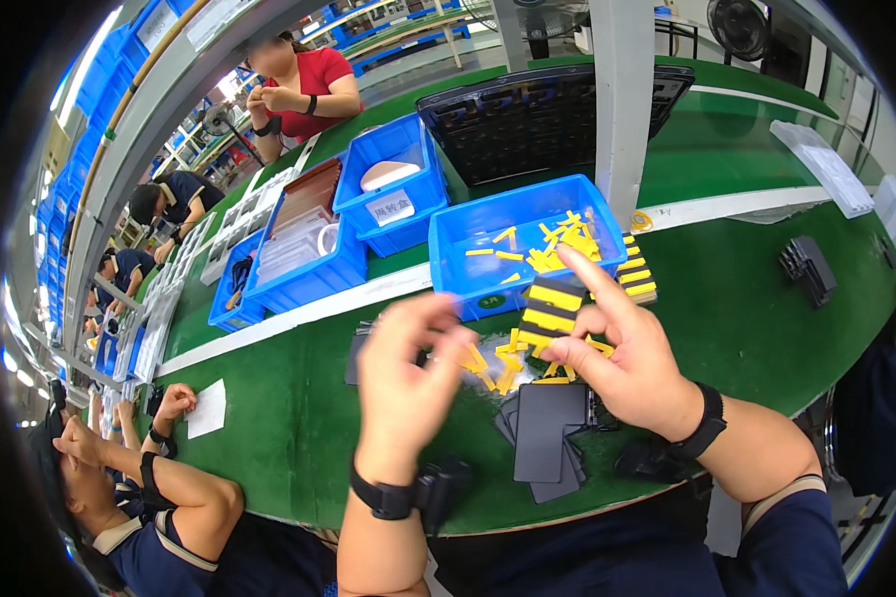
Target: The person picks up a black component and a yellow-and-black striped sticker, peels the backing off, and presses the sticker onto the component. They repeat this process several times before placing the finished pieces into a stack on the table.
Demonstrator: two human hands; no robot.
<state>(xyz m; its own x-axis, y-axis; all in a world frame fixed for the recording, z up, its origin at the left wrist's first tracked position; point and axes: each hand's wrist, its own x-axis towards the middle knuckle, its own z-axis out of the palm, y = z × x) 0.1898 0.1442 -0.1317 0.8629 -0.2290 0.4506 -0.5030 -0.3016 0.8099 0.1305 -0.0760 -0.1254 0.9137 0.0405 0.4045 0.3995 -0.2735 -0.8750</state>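
Note:
My right hand [632,363] grips a small black plate with yellow strips [551,311] between thumb and fingers, its index finger stretched out. Left of it, my left hand [408,368] hovers over the table, slightly blurred, with thumb and index finger apart and nothing visible between them. Loose yellow strips [509,370] lie between the hands, partly hidden by them. Just beyond stands a blue bin [453,244] containing many yellow strips. Beside its right end is a stack of black-and-yellow striped pieces [639,271]. Flat dark grey plates [551,433] lie overlapped near me.
Further blue bins [393,184] stand at the left, one holding flat pieces. A grey post [624,99] rises behind the strip bin, near a large black tray [513,119]. Black parts [808,269] sit at the right. Co-workers sit left and across the green table [299,428].

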